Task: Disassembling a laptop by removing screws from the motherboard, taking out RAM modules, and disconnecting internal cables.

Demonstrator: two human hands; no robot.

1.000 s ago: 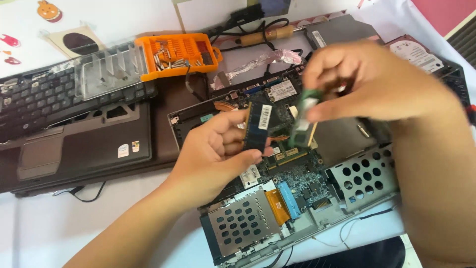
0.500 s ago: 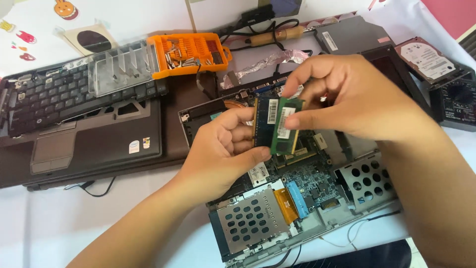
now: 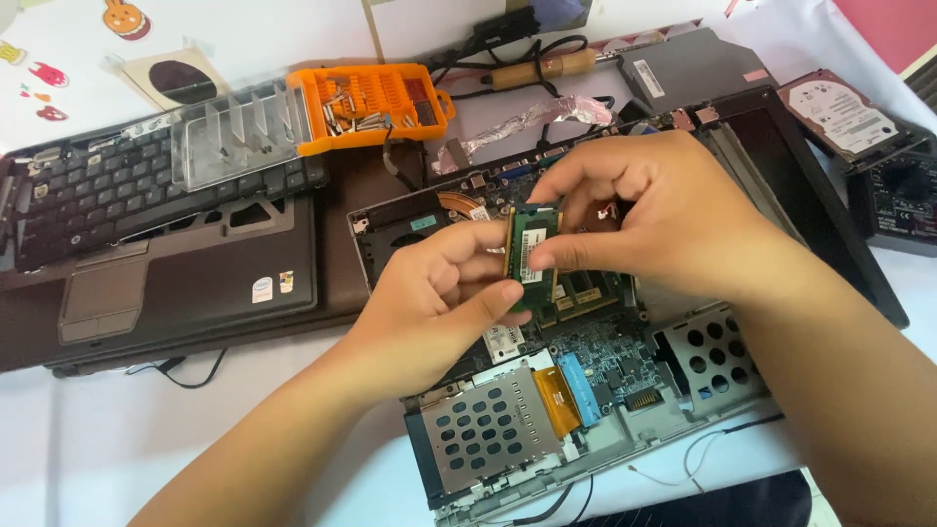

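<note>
Both my hands meet over an opened laptop base with its circuit board bare. My left hand and my right hand pinch small green memory modules held upright and pressed flat against each other, a white label facing me. My left thumb sits on the lower edge, my right thumb and fingers grip the right side and top. How many modules are in the stack is hard to tell. Below them lie the board's memory slot and a perforated metal cage.
A detached black keyboard and grey palm rest lie left. An orange bit case with a clear lid sits behind. A wooden-handled tool, a flat drive and a hard disk lie at the back right.
The two modules, held apart one second ago, have been brought together into one stack between both hands. The view has shifted slightly.
</note>
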